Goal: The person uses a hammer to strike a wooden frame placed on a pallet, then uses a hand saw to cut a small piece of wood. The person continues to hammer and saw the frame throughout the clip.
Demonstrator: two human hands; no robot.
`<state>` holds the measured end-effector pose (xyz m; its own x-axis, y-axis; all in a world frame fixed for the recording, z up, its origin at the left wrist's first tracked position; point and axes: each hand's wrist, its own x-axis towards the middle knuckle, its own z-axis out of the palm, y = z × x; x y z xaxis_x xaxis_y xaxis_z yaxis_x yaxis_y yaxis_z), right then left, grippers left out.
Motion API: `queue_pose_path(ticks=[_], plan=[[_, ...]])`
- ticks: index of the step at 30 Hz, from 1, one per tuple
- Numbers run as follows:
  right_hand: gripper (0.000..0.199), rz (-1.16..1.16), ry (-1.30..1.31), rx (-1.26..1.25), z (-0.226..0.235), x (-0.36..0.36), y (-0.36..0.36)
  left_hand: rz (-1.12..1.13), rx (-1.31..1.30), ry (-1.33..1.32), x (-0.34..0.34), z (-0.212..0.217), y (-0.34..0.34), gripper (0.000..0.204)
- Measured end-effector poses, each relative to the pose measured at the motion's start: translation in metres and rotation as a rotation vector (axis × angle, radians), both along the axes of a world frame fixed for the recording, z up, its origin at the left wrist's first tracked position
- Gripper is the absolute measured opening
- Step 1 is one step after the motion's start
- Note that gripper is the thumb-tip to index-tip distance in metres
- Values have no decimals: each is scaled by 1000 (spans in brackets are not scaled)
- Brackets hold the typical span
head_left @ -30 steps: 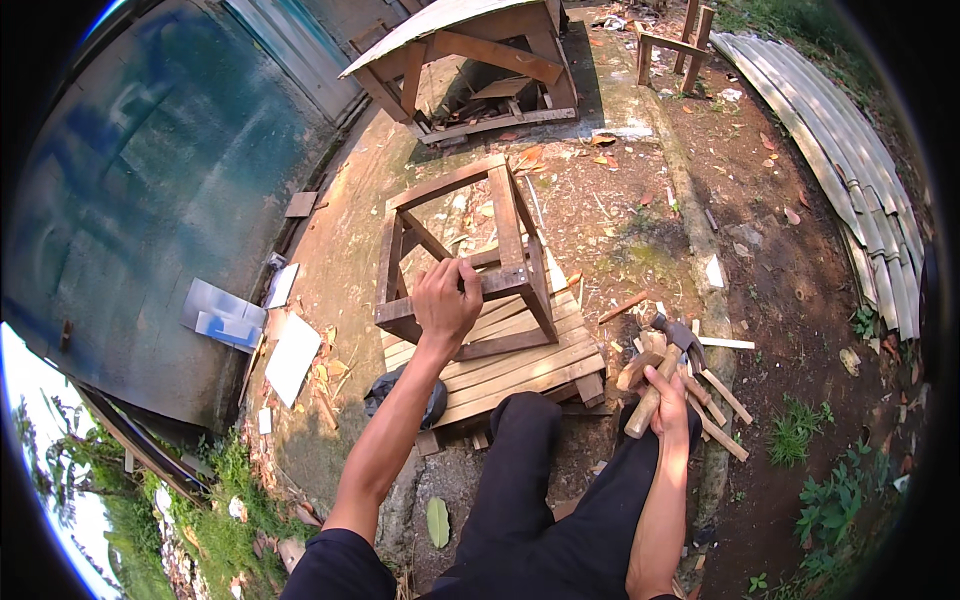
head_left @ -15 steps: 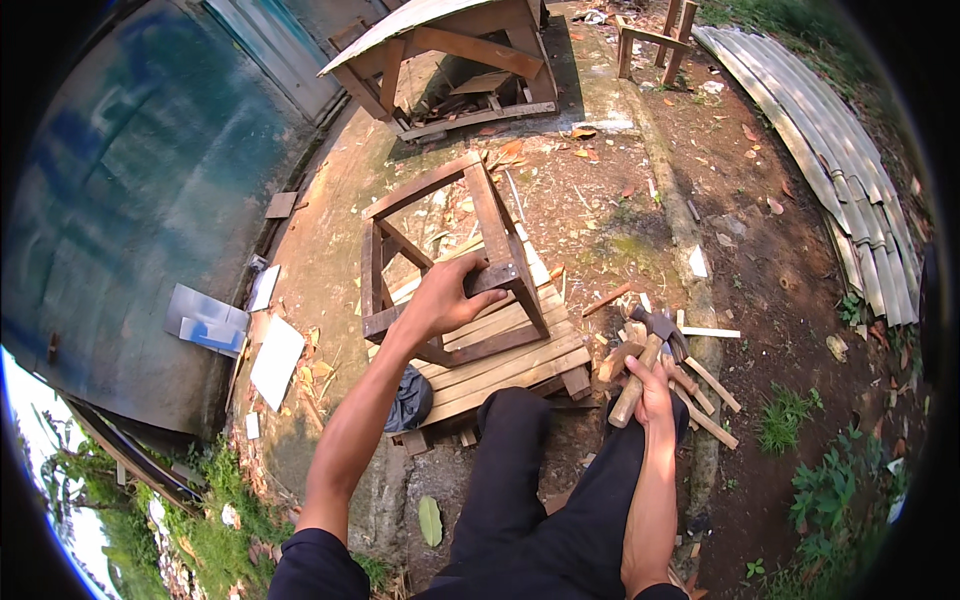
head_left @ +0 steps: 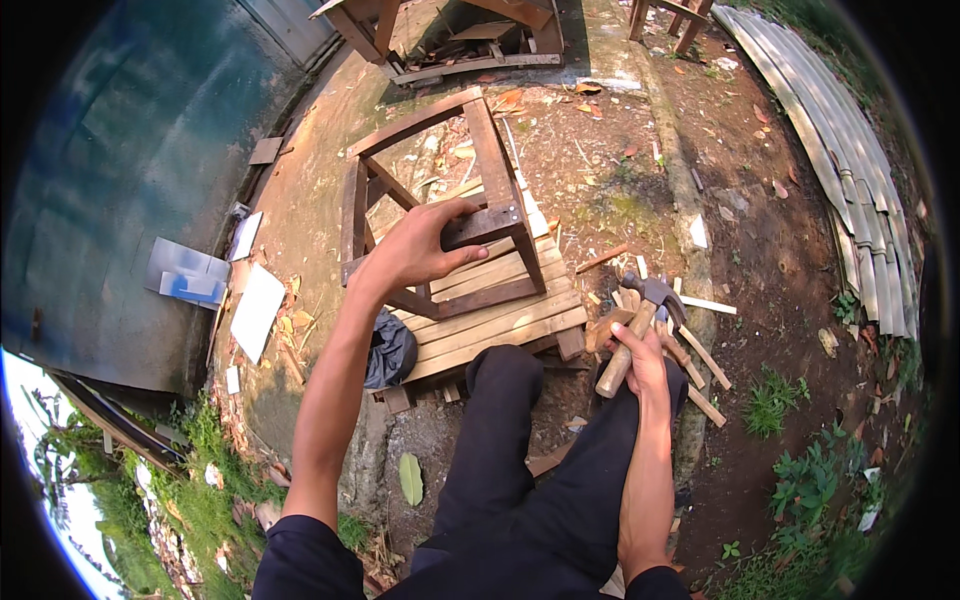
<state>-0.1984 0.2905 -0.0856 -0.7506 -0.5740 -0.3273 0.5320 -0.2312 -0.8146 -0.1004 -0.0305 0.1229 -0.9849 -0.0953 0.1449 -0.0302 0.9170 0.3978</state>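
The wooden frame (head_left: 498, 185) stood on the slatted worktop (head_left: 540, 315), its near top rail inside the grasp of the left hand (head_left: 420, 240). That hand had lain bunched on top of the rail a second earlier; now its fingers reached over the wood and the thumb spread along the near side. The change seemed to turn a loose rest into a hold that could steady the frame. The fingers lay toward the right half of that rail, just short of the corner where a post met it.

Off to the right, the right hand (head_left: 643, 360) had its fingers closed around the handle of a hammer (head_left: 617, 368), as it had throughout, near the right knee and well apart from the frame; the hammer's head pointed away from the body.

Beyond that hand lay loose wooden sticks (head_left: 708, 408) on the ground. A dark bag (head_left: 392, 352) sat against the worktop's left side, a white panel (head_left: 258, 312) lay farther left, and corrugated sheets (head_left: 835, 170) were stacked at far right.
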Motion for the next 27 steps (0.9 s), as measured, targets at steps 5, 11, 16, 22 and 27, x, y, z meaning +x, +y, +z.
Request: queue_pose_path(ticks=[5, 11, 16, 22, 27], plan=[[37, 35, 7, 3, 3, 7, -16, 229, -55, 570, 48, -19, 33, 28], [42, 148, 22, -102, 3, 39, -50, 426, 604, 45, 70, -124, 132, 43], [46, 146, 28, -121, -2, 64, -82, 437, 753, 79, 66, -160, 123, 48], [40, 75, -15, -113, -10, 58, -91, 526, 560, 267, 98, -191, 76, 36], [37, 28, -44, -29, -19, 52, -90, 631, 203, 195, 128, -260, 33, 35]])
